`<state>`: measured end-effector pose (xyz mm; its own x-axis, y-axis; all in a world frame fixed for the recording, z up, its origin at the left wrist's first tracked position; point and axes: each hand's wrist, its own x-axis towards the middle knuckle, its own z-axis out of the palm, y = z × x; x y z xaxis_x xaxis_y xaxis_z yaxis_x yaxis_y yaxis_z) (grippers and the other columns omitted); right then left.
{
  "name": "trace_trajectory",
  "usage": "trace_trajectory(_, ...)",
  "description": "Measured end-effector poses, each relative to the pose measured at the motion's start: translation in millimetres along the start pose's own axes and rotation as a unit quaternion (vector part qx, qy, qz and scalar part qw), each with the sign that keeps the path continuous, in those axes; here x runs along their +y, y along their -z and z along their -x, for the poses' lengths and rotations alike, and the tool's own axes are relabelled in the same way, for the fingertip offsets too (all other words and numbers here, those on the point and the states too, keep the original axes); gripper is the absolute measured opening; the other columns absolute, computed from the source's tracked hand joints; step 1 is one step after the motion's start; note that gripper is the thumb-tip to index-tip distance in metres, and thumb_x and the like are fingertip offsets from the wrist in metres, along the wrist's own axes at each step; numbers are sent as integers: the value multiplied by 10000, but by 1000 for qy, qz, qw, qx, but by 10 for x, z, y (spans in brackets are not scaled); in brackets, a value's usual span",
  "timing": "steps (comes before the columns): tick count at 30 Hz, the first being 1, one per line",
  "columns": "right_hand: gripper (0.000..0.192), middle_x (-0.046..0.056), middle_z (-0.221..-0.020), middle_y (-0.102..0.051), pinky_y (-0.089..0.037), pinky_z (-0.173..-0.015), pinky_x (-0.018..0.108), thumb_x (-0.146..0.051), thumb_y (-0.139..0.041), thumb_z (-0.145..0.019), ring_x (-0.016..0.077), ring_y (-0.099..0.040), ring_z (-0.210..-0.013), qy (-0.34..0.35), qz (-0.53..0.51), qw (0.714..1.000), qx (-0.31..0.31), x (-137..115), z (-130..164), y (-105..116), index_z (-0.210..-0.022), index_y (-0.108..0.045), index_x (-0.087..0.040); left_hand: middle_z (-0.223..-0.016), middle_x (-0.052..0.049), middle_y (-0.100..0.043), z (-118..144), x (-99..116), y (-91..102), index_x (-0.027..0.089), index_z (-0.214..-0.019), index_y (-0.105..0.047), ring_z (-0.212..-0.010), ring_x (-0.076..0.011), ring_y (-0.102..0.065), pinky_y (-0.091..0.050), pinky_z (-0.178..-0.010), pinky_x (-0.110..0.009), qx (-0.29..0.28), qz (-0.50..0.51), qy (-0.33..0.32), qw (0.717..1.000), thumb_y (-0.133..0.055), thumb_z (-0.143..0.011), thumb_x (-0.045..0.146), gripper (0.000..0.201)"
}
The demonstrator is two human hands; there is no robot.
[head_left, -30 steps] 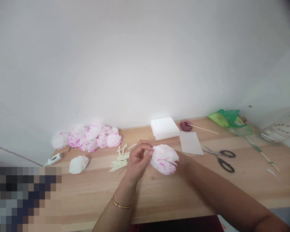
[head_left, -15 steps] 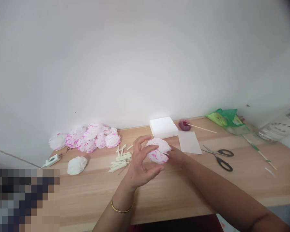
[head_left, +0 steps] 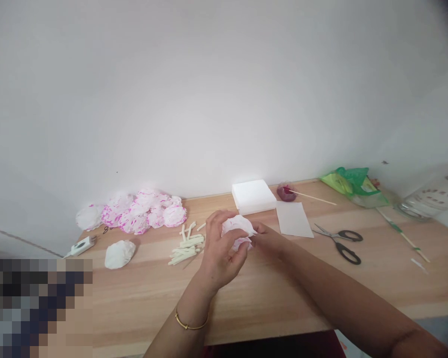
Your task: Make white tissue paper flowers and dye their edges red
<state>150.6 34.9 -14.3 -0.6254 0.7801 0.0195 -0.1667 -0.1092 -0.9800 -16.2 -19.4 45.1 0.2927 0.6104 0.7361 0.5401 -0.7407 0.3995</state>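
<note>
A pale wall [head_left: 224,99] rises beyond the wood-grained surface [head_left: 145,313]. At its far left sits a pile of pink-edged paper flowers [head_left: 138,214]. Above the middle are 2 hands: the right hand [head_left: 269,239] pinches 1 pink-marked flower [head_left: 237,226] from the right, its fingertips partly hidden; the left hand [head_left: 219,251] curls around the petals, whether pinching I cannot tell. The flower's split edge points right; being partly covered, its long axis is unclear.
</note>
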Motion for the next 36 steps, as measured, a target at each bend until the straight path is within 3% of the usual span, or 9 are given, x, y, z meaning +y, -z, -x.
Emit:
trace_trajectory(4,334,-17,-634,-512,-360,-593,233,-466,-643,-767,103,-441,-597,-4,-11,1000,5,11,-7,-4,-754,-601,-135,-1181,-84,-504,7,-1,-20,201,-823,-593,-1169,-257,-409,-376,-959,-471,4,-10,-3,1000,-577,-757,79,140)
trace_trajectory(15,393,-33,-507,-468,-363,-550,229,-448,-716,-693,79,-391,-505,0,-96,995,27,-52,-1,-85,-532,-510,-155,-1187,-77,-490,14,7,-28,207,-818,-604,-1178,-265,-391,-365,-978,-486,-3,-5,-25,1000,-596,-728,56,176)
trace_trajectory(22,346,-2,-668,-537,-363,-603,246,-477,-669,-738,113,-452,-610,-6,-21,1000,3,-3,-1,-29,-775,-613,-137,-1219,-95,-483,16,3,0,215,-948,-569,-1154,-260,-440,-380,-963,-498,33,33,-9,999,-622,-743,133,227)
trace_trajectory(27,334,-16,-664,-503,-329,-613,239,-475,-603,-802,98,-411,-602,7,3,1000,-14,54,-19,-10,-794,-618,-141,-1155,-93,-521,32,-51,26,201,-931,-575,-1137,-237,-472,-397,-948,-467,96,15,60,993,-565,-792,113,165)
trace_trajectory(36,378,-12,-667,-453,-314,-598,235,-512,-536,-838,106,-371,-615,21,34,999,-26,-23,-18,-28,-816,-595,-139,-1107,-79,-534,9,-64,14,195,-831,-594,-1111,-225,-479,-383,-951,-442,73,-24,86,993,-577,-781,119,93)
